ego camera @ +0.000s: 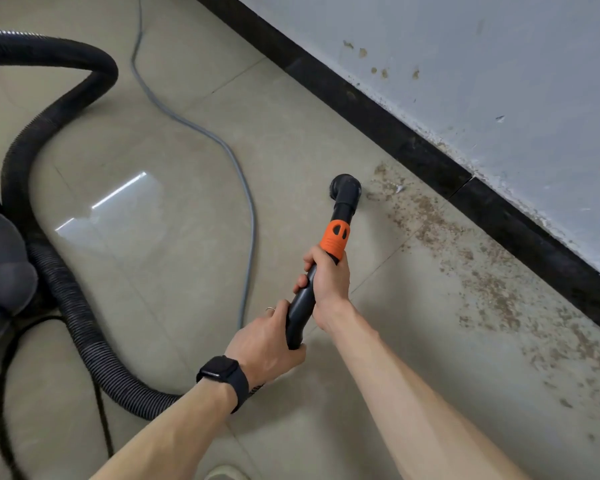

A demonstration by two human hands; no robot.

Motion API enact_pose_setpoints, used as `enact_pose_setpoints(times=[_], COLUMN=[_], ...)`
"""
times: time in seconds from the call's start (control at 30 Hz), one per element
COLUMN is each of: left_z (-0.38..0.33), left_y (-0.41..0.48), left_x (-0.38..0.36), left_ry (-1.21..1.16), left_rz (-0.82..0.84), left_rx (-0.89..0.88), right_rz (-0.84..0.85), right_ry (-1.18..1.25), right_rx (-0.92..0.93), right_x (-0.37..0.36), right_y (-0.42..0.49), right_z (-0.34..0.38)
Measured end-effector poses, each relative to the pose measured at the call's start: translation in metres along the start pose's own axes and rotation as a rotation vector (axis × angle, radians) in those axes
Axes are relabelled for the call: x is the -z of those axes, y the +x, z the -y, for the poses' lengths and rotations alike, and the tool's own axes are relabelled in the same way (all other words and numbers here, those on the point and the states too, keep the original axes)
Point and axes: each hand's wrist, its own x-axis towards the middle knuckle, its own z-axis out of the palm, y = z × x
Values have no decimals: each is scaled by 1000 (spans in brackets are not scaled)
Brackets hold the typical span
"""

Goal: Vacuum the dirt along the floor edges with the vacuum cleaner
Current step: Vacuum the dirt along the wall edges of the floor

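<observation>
Dirt (492,285) runs lower right from nozzle (345,188), along baseboard (430,157); right hand (328,280) nearer it, left hand (267,342) behind, both gripping wand (300,313).

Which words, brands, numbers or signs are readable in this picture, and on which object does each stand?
None: no text can be read.
The vacuum wand, its orange collar, the hose, the vacuum body and the watch bear no legible marks; the watch face is dark.
</observation>
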Motion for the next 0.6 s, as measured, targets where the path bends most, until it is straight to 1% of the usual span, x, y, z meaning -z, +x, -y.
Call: enact_pose_setpoints(times=[0.07, 0.17, 0.37, 0.6], left_z=[3, 6, -4, -23], left_y=[-11, -15, 9, 35], left_x=[-5, -6, 2, 4], left_ry=[98, 156, 95, 77], left_rz=[19, 16, -34, -61], left_rx=[-13, -26, -35, -27], right_rz=[2, -8, -52, -54], right_ry=[49, 99, 69, 97], right_rx=[-30, -55, 5, 14], right_x=[8, 12, 7, 11], right_y=[-8, -12, 1, 20], right_z=[-11, -17, 6, 31])
